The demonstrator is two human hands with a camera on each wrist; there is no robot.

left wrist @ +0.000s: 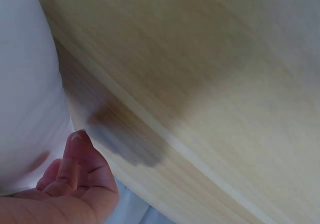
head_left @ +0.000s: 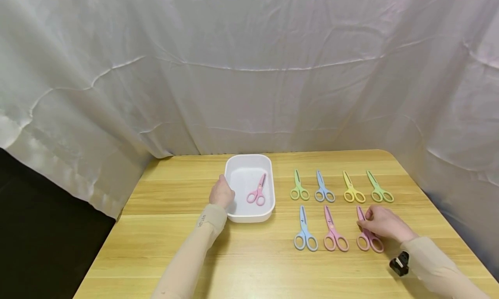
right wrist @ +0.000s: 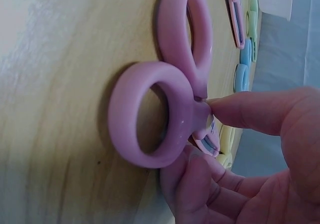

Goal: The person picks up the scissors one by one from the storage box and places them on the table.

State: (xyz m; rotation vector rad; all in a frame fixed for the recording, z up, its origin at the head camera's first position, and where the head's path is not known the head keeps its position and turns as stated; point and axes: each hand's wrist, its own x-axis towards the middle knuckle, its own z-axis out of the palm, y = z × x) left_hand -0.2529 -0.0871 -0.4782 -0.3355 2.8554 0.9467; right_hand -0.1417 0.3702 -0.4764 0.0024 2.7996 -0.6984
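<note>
A white plastic tray [head_left: 249, 218] stands left of centre on the wooden table, with one pair of pink scissors [head_left: 259, 190] lying in it. My left hand [head_left: 222, 193] grips the tray's left edge; in the left wrist view its curled fingers [left wrist: 82, 151] lie against the white wall. On the right, my right hand [head_left: 383, 222] pinches the mauve-pink scissors [head_left: 364, 237] near the pivot. In the right wrist view the thumb is on one side and the fingers on the other, with both handle loops [right wrist: 150, 156] facing the camera at the table surface.
Beside the held pair lie pink scissors [head_left: 330, 234] and blue scissors [head_left: 304, 236]. Behind them is a row of green scissors [head_left: 298, 189], blue scissors [head_left: 322, 190], yellow scissors [head_left: 351, 190] and another green pair [head_left: 377, 189]. A pale curtain [head_left: 249, 95] hangs behind the table.
</note>
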